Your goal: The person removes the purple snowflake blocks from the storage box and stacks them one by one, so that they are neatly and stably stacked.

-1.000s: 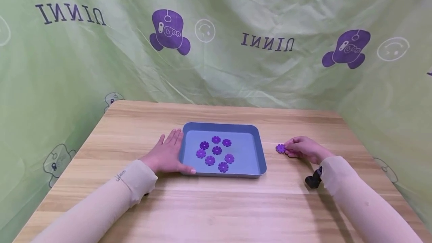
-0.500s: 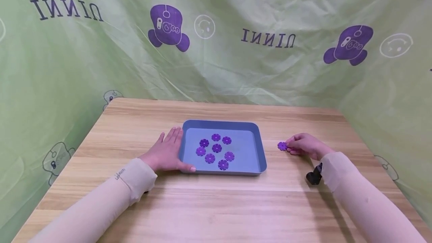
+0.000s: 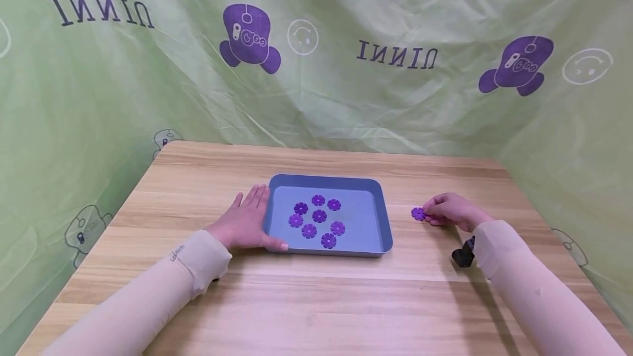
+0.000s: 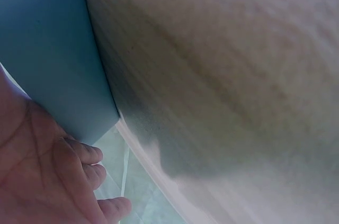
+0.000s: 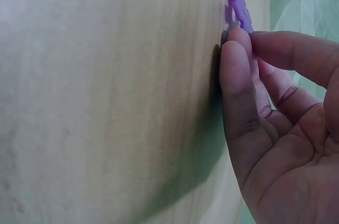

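Observation:
My left hand rests along the left side of a blue-grey tray, fingers straight and thumb at the near rim. In the left wrist view the palm lies beside the tray's outer wall. Several purple notched plastic discs lie flat inside the tray. To the tray's right, my right hand pinches another purple notched disc between thumb and fingers, low over the table. The right wrist view shows this disc edge-on at the fingertips.
The wooden table reaches back to a green printed curtain, which also hangs at both sides. A black wrist device sits under the right sleeve.
The head view has tilted and shifted slightly. My right hand, still pinching the disc, has moved slightly to the right. The left hand stays against the tray.

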`<state>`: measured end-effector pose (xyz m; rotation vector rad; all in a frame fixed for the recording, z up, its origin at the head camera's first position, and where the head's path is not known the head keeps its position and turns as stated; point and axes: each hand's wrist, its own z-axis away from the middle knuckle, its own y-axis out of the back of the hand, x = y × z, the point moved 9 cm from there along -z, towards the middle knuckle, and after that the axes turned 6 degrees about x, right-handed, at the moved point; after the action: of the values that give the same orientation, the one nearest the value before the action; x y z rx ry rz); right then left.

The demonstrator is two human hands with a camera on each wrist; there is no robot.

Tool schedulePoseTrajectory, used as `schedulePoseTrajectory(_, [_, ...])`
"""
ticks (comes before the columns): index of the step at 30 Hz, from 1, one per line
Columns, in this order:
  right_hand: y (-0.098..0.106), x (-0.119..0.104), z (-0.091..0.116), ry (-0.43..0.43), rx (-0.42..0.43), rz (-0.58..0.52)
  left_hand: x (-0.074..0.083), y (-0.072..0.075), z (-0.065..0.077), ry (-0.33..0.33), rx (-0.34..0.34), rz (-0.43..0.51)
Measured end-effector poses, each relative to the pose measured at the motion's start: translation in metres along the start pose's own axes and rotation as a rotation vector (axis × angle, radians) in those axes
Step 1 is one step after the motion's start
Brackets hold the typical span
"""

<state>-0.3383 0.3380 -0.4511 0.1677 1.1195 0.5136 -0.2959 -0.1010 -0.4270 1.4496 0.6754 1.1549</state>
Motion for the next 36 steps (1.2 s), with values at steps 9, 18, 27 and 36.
schedulePoseTrajectory(9, [0.002,0.0,0.0,0.008,0.004,0.056,0.001,-0.001,0.0,-0.001,-0.006,0.003])
schedulePoseTrajectory(18, [0.006,-0.002,0.0,0.003,0.024,0.119,-0.001,-0.002,0.001,0.009,-0.01,0.014])
schedulePoseTrajectory(27, [0.008,-0.001,-0.002,0.001,0.036,0.162,-0.002,-0.005,-0.001,0.013,-0.015,-0.009])
schedulePoseTrajectory(36, [0.01,-0.003,-0.002,0.02,0.052,0.217,-0.001,-0.002,-0.002,0.012,-0.011,-0.012])
